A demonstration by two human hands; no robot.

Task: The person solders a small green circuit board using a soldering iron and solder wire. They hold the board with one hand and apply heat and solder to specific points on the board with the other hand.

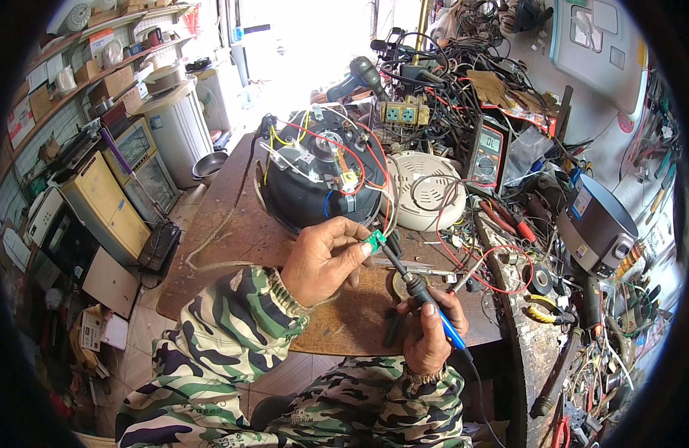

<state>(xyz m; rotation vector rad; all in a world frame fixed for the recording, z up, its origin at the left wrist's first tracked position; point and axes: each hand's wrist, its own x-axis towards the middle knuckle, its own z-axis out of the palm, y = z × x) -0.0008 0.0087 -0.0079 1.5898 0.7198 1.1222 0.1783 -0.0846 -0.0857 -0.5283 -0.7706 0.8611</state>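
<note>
My left hand (pixel 323 260) pinches a small green circuit board (pixel 376 240) between thumb and fingers, above the wooden bench. Pale wires run from near the board up to a black, round appliance body (pixel 303 196) lying bottom up, with its wiring bare. Held like a pen in my right hand (pixel 428 336) is a soldering iron (pixel 453 333) with a blue handle. Its dark tip points up and left to the board's edge; whether it touches is too small to tell. A red test lead (pixel 475 267) ends beside my right fingers.
Behind the board lies a beige vented cover (pixel 426 196), with a multimeter (pixel 487 151) to its right. Tangled cables and a socket block (pixel 401 113) crowd the back. Pliers (pixel 547 309), black tape (pixel 540 281) and a grey pot (pixel 600 228) stand at the right. The wooden bench (pixel 225 224) ends at left.
</note>
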